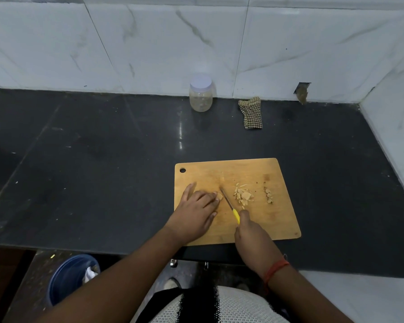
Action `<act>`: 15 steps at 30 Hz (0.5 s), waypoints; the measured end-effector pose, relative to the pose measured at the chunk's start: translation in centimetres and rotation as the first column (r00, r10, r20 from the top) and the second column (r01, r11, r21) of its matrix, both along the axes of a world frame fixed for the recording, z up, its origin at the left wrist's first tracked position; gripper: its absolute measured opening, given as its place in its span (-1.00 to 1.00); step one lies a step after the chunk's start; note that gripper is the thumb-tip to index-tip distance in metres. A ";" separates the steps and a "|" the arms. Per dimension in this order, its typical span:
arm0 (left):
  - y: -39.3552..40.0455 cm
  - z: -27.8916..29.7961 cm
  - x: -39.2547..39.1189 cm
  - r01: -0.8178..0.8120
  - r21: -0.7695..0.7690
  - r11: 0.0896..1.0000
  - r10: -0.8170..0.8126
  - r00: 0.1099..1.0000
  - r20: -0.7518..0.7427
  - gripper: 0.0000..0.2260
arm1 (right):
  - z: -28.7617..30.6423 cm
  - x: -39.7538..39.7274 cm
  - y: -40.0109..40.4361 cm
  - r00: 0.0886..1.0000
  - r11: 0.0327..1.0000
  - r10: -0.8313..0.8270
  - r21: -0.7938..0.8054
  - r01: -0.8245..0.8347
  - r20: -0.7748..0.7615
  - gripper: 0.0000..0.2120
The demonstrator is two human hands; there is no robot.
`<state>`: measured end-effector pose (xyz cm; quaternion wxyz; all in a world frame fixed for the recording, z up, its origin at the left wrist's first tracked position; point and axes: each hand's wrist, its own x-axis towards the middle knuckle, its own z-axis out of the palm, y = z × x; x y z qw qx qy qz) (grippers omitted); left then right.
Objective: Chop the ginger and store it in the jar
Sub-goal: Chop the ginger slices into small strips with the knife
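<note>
- Broadly, the dark surface carries a wooden cutting board at its front edge; the lidded jar stands at the back edge.
- Left hand pins the ginger piece under curled fingertips.
- Right hand grips the knife; its blade sits just beside those fingertips, so a slip risks a cut.
- Chopped ginger lies mid-board.

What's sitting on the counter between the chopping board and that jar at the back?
Nothing: in the head view only bare dark counter separates the chopping board from the jar. The checked cloth lies beside the jar, off to the right.
</note>
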<state>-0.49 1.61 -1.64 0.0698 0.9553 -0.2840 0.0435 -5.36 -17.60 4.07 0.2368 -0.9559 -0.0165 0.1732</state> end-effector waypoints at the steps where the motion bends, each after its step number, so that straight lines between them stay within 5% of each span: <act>1: 0.0 0.0 0.0 -0.001 -0.002 1.000 0.001 1.000 0.006 -0.62 | -0.1 0.0 0.0 1.000 1.000 0.017 -0.006 -0.017 -0.004 -0.67; 15: -0.1 -0.5 -0.1 -0.012 -0.010 1.000 0.012 0.999 0.033 -0.62 | -0.7 1.2 0.5 0.986 0.994 0.076 -0.063 -0.086 -0.151 -0.64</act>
